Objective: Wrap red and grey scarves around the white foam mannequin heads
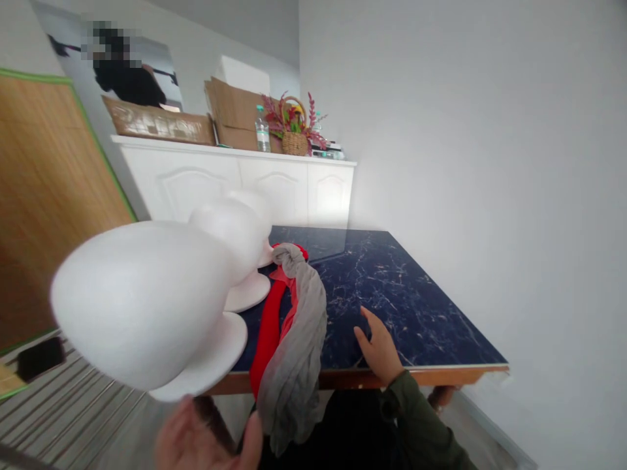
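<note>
Pale, plain walls [465, 143] are met at the back by a white panelled cabinet [274, 186], on which a brown cardboard box [159, 124], a clear plastic bottle with a green cap [262, 136] and a woven wicker basket of flowers [294, 143] are set. In front, a bench with a dark blue, marble-patterned top and wooden edge [392, 281] is seen. Along its left side, three smooth white egg-shaped display heads [142, 300] on flared bases are lined up.

Nothing is seen to be held, so a reach or a pause between grasps is judged to be the step in hand. For any hold on the cloth, the fingers would have to be brought inward and closed on a fold, with the nearest head left unbumped.

A crinkled gray fabric scarf [306, 326], knotted at its far end, is draped over the front edge of the bench, between the two hands; a bright red cloth [268, 333] is partly covered by it. The left hand [206, 440], blurred, is spread with its thumb just beside the scarf's hanging end; whether contact is made cannot be told. The right hand [379, 349] is held loosely spread above the bench's near edge, apart from the scarf.
</note>
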Available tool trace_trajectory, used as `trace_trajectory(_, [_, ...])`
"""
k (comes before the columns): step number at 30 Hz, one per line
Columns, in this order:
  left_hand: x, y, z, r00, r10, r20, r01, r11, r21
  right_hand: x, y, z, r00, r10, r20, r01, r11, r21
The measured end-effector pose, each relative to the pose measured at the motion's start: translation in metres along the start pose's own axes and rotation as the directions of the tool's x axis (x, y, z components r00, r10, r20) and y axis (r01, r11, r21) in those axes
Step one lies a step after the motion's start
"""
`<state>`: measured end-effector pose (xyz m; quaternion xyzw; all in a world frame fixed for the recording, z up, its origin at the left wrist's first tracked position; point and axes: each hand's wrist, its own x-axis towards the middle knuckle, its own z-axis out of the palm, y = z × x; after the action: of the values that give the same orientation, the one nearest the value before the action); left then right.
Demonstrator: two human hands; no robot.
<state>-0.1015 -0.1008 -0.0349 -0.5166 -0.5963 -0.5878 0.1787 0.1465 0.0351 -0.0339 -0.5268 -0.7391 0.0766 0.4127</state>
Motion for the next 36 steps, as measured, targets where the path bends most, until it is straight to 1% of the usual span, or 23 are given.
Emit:
trace_trajectory(1, [0.000, 0.015, 0.013, 0.985, 0.092, 0.145, -0.081, 0.994, -0.078, -0.001, 0.006, -0.001, 0.999, 0.006, 0.034, -0.004, 0.998, -0.064])
trace_trajectory(2, [0.002, 0.031, 0.028, 0.929, 0.203, 0.310, -0.157, 0.973, -0.167, -0.002, 0.009, -0.001, 0.997, 0.024, 0.076, -0.014, 0.992, -0.129])
trace_trajectory(3, [0.005, 0.047, 0.046, 0.833, 0.310, 0.458, -0.207, 0.943, -0.262, -0.004, 0.009, -0.001, 0.991, 0.044, 0.127, -0.019, 0.982, -0.188])
trace_trajectory(4, [0.007, 0.062, 0.066, 0.706, 0.408, 0.579, -0.230, 0.905, -0.358, -0.005, 0.008, -0.001, 0.981, 0.059, 0.184, -0.015, 0.972, -0.235])
trace_trajectory(5, [0.010, 0.075, 0.086, 0.589, 0.435, 0.681, -0.209, 0.896, -0.392, -0.005, 0.007, -0.001, 0.969, 0.065, 0.238, 0.001, 0.964, -0.267])
trace_trajectory(6, [0.011, 0.086, 0.107, 0.529, 0.430, 0.731, -0.201, 0.901, -0.385, -0.006, 0.005, -0.002, 0.957, 0.063, 0.284, 0.022, 0.958, -0.286])
trace_trajectory(7, [0.011, 0.093, 0.127, 0.487, 0.410, 0.771, -0.214, 0.912, -0.350, -0.006, 0.004, -0.002, 0.947, 0.057, 0.317, 0.041, 0.955, -0.294])
trace_trajectory(8, [0.010, 0.096, 0.144, 0.460, 0.365, 0.809, -0.232, 0.930, -0.287, -0.006, 0.003, -0.002, 0.940, 0.052, 0.337, 0.054, 0.953, -0.297])
trace_trajectory(10, [0.005, 0.094, 0.169, 0.458, 0.291, 0.840, -0.274, 0.945, -0.178, -0.006, 0.004, -0.002, 0.939, 0.051, 0.341, 0.057, 0.952, -0.299])
trace_trajectory(11, [0.001, 0.089, 0.176, 0.466, 0.274, 0.841, -0.293, 0.945, -0.145, -0.006, 0.005, -0.002, 0.940, 0.049, 0.336, 0.056, 0.953, -0.297])
trace_trajectory(13, [-0.006, 0.078, 0.182, 0.479, 0.284, 0.831, -0.326, 0.936, -0.132, -0.006, 0.008, 0.000, 0.944, 0.039, 0.326, 0.059, 0.956, -0.287])
trace_trajectory(16, [-0.011, 0.069, 0.178, 0.478, 0.301, 0.825, -0.355, 0.926, -0.132, -0.007, 0.009, 0.002, 0.951, 0.031, 0.307, 0.056, 0.961, -0.270])
trace_trajectory(19, [-0.009, 0.072, 0.172, 0.466, 0.294, 0.834, -0.359, 0.925, -0.126, -0.008, 0.008, 0.002, 0.952, 0.049, 0.302, 0.036, 0.962, -0.271])
trace_trajectory(22, [-0.007, 0.076, 0.170, 0.457, 0.286, 0.842, -0.358, 0.926, -0.120, -0.008, 0.007, 0.001, 0.944, 0.076, 0.322, 0.025, 0.955, -0.297])
trace_trajectory(29, [-0.010, 0.075, 0.172, 0.492, 0.306, 0.815, -0.352, 0.926, -0.135, -0.007, 0.007, -0.001, 0.931, 0.108, 0.349, 0.021, 0.938, -0.347])
trace_trajectory(36, [-0.010, 0.075, 0.170, 0.487, 0.300, 0.820, -0.342, 0.930, -0.137, -0.008, 0.008, 0.001, 0.930, 0.107, 0.351, 0.022, 0.939, -0.344])
